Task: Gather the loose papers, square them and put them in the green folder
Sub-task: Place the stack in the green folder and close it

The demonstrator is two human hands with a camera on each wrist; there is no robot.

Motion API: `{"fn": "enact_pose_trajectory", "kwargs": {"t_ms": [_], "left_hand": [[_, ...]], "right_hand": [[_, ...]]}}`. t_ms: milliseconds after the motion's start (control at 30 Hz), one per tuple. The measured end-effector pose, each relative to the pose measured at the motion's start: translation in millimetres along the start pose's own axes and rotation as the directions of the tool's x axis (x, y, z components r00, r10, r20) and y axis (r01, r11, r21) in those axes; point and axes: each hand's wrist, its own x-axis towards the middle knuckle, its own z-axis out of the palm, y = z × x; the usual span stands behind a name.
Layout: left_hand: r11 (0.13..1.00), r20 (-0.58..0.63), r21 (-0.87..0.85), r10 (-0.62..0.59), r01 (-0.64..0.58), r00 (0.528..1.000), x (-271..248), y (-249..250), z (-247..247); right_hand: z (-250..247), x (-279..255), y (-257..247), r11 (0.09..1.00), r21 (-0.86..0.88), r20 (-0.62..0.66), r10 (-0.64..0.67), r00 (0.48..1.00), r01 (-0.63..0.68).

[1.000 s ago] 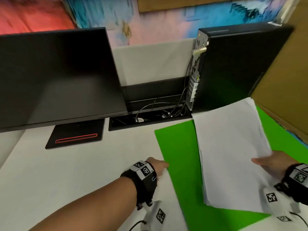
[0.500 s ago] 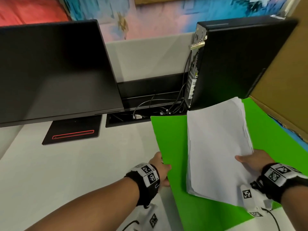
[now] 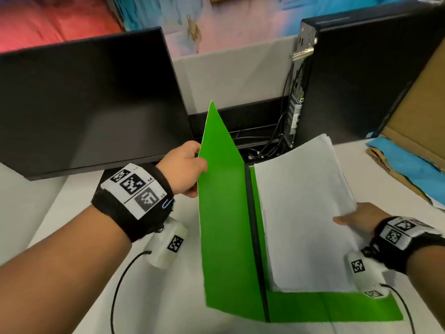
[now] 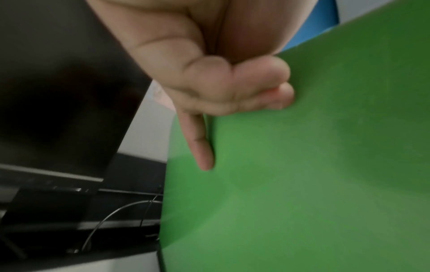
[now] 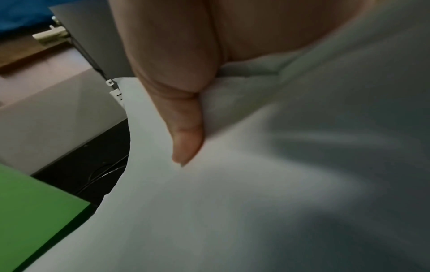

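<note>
The green folder [image 3: 226, 232] lies on the white desk with its front cover lifted upright. My left hand [image 3: 185, 169] pinches that cover's left edge, thumb on one face and fingers on the other; in the left wrist view the fingers [image 4: 260, 88] curl onto the green cover [image 4: 314, 165]. A stack of white papers [image 3: 305, 213] rests on the folder's lower half [image 3: 337, 307]. My right hand [image 3: 356, 218] grips the stack at its right edge, and in the right wrist view its thumb [image 5: 184, 128] lies on top of the papers [image 5: 256, 202].
A black monitor [image 3: 91, 104] stands at the back left and a black computer tower [image 3: 361, 75] at the back right, with cables in a desk slot [image 3: 262, 145] between them. A cardboard box [image 3: 416, 131] with blue sheets sits at the far right.
My left hand took hold of the folder's left edge and raised the cover from flat to upright. My right hand moved the paper stack left and nearer, onto the folder's lower half.
</note>
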Motion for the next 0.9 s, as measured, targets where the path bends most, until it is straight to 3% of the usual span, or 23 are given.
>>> {"fn": "enact_pose_trajectory", "kwargs": {"t_ms": [167, 333, 433, 500, 567, 633, 733, 800, 900], "left_hand": [[0.996, -0.045, 0.084, 0.033, -0.029, 0.998, -3, 19, 13], [0.981, -0.017, 0.194, 0.016, -0.012, 1.000, -7, 41, 36], [0.996, 0.150, 0.066, 0.057, -0.068, 0.987, -17, 52, 66], [0.993, 0.304, -0.032, 0.120, -0.115, 0.945, -23, 55, 88], [0.991, 0.377, -0.031, 0.131, -0.129, 0.917, -21, 45, 103], [0.995, 0.355, 0.034, 0.071, -0.089, 0.932, -9, 23, 109], [0.952, 0.215, 0.303, -0.114, 0.045, 0.970, 13, -24, 114], [0.886, 0.131, 0.421, -0.271, 0.194, 0.954, 22, -51, 118], [0.840, 0.141, 0.446, -0.406, 0.308, 0.903, 26, -75, 132]], "right_hand": [[30, 6, -19, 0.999, -0.046, 0.045, -0.027, 0.999, 0.029], [32, 7, -23, 0.994, -0.087, 0.079, -0.058, 0.995, 0.065], [19, 5, -18, 0.997, -0.054, 0.162, -0.050, 0.986, 0.059], [2, 4, -9, 0.999, 0.025, 0.200, -0.032, 0.979, 0.027], [-21, -2, 1, 0.992, 0.125, 0.182, -0.023, 0.983, 0.000], [-47, -8, 13, 0.981, 0.196, 0.105, -0.032, 0.994, 0.011], [-75, -17, 24, 0.954, 0.290, 0.029, -0.088, 0.996, 0.076], [-77, -20, 24, 0.969, 0.228, 0.049, -0.113, 0.992, 0.099], [-51, -25, 19, 0.983, 0.150, 0.103, -0.125, 0.987, 0.109]]}}
